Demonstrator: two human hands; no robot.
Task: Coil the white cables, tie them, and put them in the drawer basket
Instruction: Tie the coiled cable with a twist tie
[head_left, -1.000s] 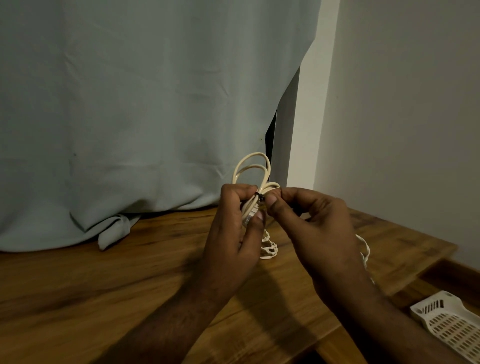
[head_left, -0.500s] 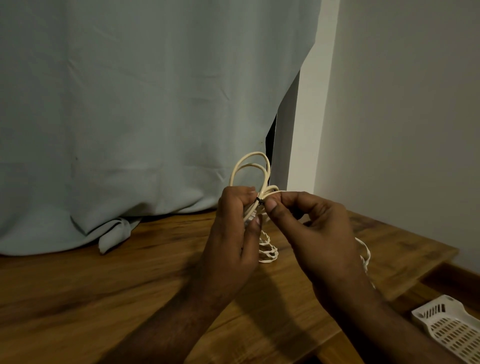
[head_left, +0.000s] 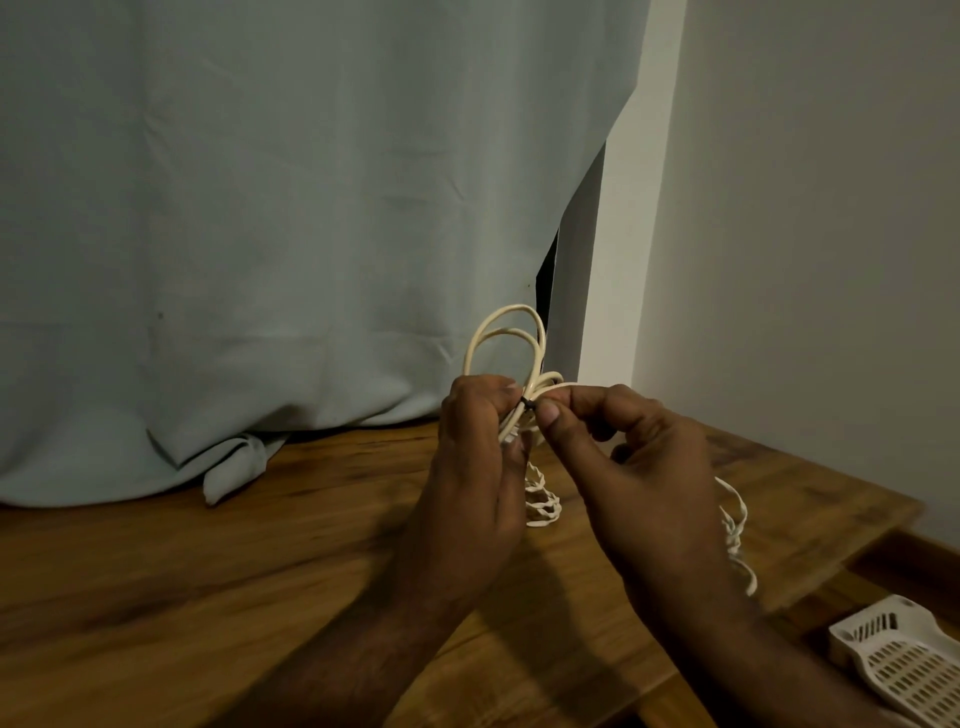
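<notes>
Fingers of our left hand (head_left: 475, 462) clasp the coiled white cable (head_left: 511, 338); our right hand (head_left: 631, 467) pinches the dark tie (head_left: 527, 402), needing tightening before the drawer basket (head_left: 904, 670).

Premises appear domestic, a room in a home. A pale grey-green curtain (head_left: 270, 218) hangs down onto the far edge of a wood-grain desk (head_left: 182, 582). Plain painted wall (head_left: 810, 218) meets it at the desk's right corner. Lighting is dim.
</notes>
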